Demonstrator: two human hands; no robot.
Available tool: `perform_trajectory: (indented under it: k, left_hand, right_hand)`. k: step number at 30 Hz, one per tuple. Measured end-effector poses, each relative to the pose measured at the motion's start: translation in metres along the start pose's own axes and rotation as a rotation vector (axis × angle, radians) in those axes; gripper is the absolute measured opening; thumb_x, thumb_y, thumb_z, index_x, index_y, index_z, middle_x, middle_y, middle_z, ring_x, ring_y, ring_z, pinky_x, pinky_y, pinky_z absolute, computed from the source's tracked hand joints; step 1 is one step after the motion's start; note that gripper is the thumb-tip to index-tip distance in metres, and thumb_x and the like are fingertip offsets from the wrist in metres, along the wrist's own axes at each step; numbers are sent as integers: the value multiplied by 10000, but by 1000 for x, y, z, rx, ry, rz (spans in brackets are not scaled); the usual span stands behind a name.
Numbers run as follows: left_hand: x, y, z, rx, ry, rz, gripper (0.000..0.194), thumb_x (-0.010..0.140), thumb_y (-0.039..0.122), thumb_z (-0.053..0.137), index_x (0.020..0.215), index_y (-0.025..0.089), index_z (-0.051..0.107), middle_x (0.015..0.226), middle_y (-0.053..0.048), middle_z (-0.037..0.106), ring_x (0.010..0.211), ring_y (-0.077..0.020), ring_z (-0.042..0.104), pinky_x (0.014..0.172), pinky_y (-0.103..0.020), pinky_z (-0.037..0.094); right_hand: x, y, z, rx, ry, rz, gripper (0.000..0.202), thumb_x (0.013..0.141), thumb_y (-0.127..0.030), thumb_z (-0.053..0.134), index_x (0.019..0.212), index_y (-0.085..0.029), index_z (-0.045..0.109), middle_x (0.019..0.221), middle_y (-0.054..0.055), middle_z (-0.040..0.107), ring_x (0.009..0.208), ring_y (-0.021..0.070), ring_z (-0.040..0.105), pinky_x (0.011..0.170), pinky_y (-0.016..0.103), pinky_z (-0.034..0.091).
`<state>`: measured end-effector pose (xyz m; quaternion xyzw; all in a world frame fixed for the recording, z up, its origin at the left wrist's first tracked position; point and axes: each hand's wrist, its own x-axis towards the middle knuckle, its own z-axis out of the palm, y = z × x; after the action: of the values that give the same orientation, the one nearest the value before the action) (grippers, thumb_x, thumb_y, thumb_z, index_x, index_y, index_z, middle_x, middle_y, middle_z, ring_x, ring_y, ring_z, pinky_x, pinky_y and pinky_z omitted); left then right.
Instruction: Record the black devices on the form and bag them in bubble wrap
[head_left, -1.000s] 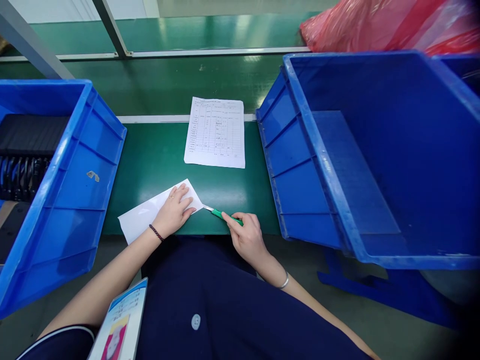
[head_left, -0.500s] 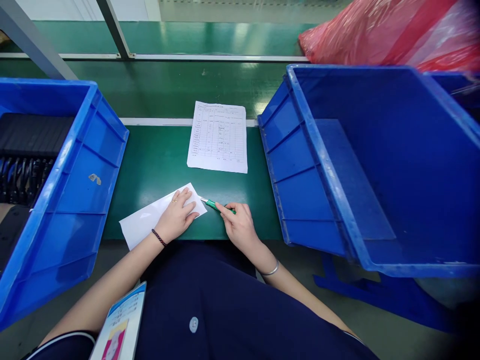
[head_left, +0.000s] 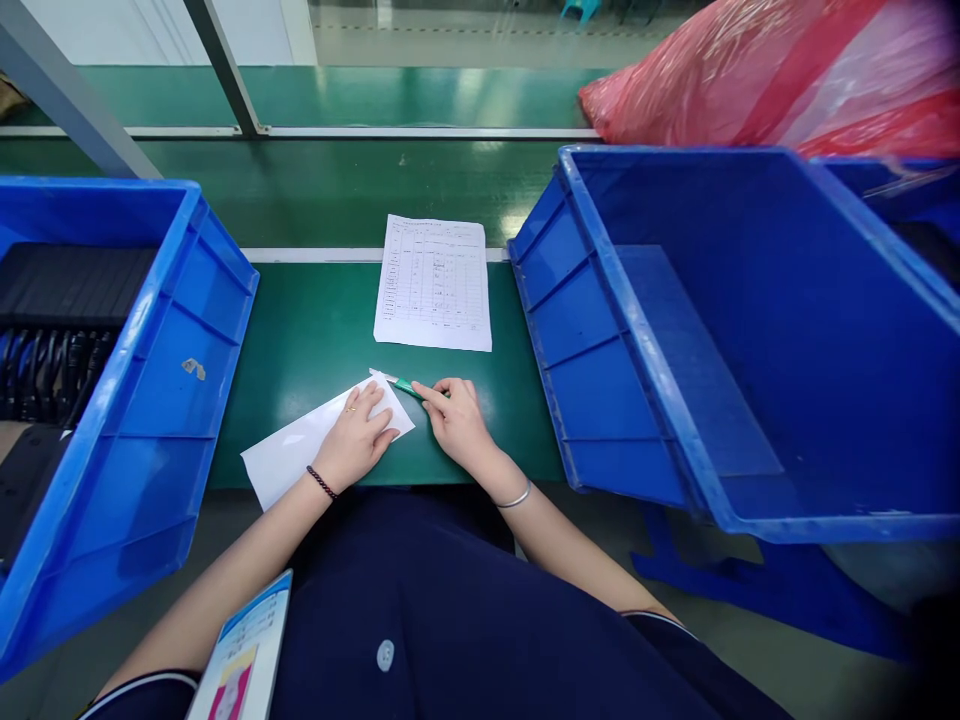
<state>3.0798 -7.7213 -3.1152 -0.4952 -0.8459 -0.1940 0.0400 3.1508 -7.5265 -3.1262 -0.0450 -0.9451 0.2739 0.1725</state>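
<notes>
A blank white sheet of paper [head_left: 289, 447] lies slanted at the front edge of the green table. My left hand [head_left: 358, 432] presses flat on its right part, fingers spread. My right hand [head_left: 457, 420] is closed around a green utility knife [head_left: 409, 387], index finger stretched along the handle. The knife's blade points left and touches the paper's upper right corner, just past my left fingertips. Behind both hands lies a printed form [head_left: 433, 285] with a table of rows and some handwriting.
To the left stands a blue bin [head_left: 176, 390] holding black devices with cables [head_left: 56, 365]. A large blue bin [head_left: 615, 370] stands on the right, with a pink plastic bag [head_left: 757, 80] behind it. A metal frame post [head_left: 225, 70] rises at the back left.
My right hand has moved left and slightly away from me, taking the knife's blade from the paper's right edge up to its top corner. My left hand stays on the paper.
</notes>
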Motion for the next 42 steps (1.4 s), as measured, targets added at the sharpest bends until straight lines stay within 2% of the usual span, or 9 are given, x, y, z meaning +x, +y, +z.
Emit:
perform_trajectory:
  k: [11,17,23,29,35,39,42]
  left_hand:
    - [1,-8,6,53,94,-39,228,903,312,496,980,133,615,1233,-202,536,1266,-340,449,1036,-549,390]
    - [1,-27,6,82,131,-88,207,894,322,502,988,168,604,1237,-178,540,1268,-320,447,1025,-556,402]
    - [2,-45,2,66,195,-168,195,884,314,499,974,174,602,1226,-177,533,1265,-319,443,1013,-560,409]
    - [4,-58,-4,50,215,-215,162,872,297,504,939,177,591,1207,-173,538,1238,-316,467,993,-556,428]
    - [5,-59,-6,61,226,-207,169,874,295,499,945,168,585,1193,-181,542,1222,-316,484,992,-548,434]
    - [8,-61,-6,32,250,-227,213,858,322,533,992,160,569,1207,-175,525,1224,-295,484,1010,-496,437]
    - [10,-64,-8,0,314,-275,286,850,290,526,1083,122,526,1263,-205,475,1249,-283,457,1041,-472,407]
  right_hand:
    - [19,-8,6,-9,-86,82,377,908,-148,461,1194,-315,642,980,94,524,930,214,401,798,348,341]
    - [44,-17,15,-20,-127,78,385,908,-154,471,1204,-342,629,996,96,523,943,219,393,778,335,321]
    - [68,-27,35,-10,-140,43,364,914,-174,474,1199,-338,628,1025,90,518,996,218,400,788,322,303]
    - [93,-40,50,9,-115,20,390,927,-177,405,1206,-343,620,1044,98,503,1002,233,386,799,334,293]
    - [118,-52,56,7,-96,44,409,925,-155,381,1228,-322,601,1061,105,511,992,238,392,802,338,303]
    - [116,-55,52,-6,-13,31,373,910,-176,451,1261,-237,563,1178,124,497,1095,249,362,883,373,289]
    - [104,-57,47,-14,34,-58,316,911,-231,482,1209,-212,589,1187,107,517,1102,230,373,902,360,292]
